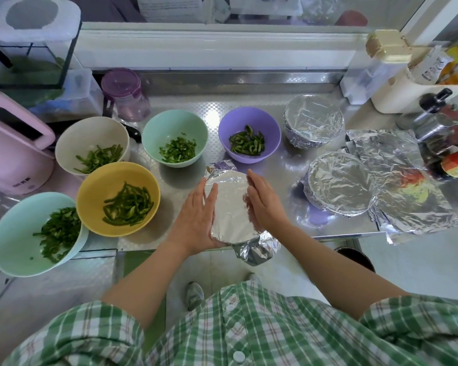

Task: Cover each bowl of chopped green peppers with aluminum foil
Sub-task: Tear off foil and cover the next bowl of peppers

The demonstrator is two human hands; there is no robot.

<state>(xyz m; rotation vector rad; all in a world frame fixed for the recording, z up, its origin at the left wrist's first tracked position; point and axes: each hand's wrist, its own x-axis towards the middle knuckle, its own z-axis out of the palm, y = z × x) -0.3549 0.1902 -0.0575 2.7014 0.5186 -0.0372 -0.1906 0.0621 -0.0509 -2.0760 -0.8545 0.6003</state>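
Observation:
A foil-covered bowl (229, 207) stands at the counter's front edge. My left hand (196, 215) presses flat against its left side and my right hand (265, 204) presses flat against its right side, fingers straight. Loose foil sticks out at the bowl's far rim and hangs below its near rim. Several uncovered bowls hold chopped green peppers: a purple bowl (249, 125), a mint bowl (175, 128), a white bowl (90, 136), a yellow bowl (95, 191) and a second mint bowl (13, 239). Two foil-wrapped bowls, the farther foil-wrapped bowl (313, 122) and the nearer foil-wrapped bowl (340, 183), sit on the right.
Foil sheets (397, 167) lie on the counter at the right, beside bottles and jars (439, 125). A pink appliance (13, 149) stands at the left, a purple-lidded jar (124, 93) behind the bowls. A black knife handle (134, 133) shows between the white and mint bowls.

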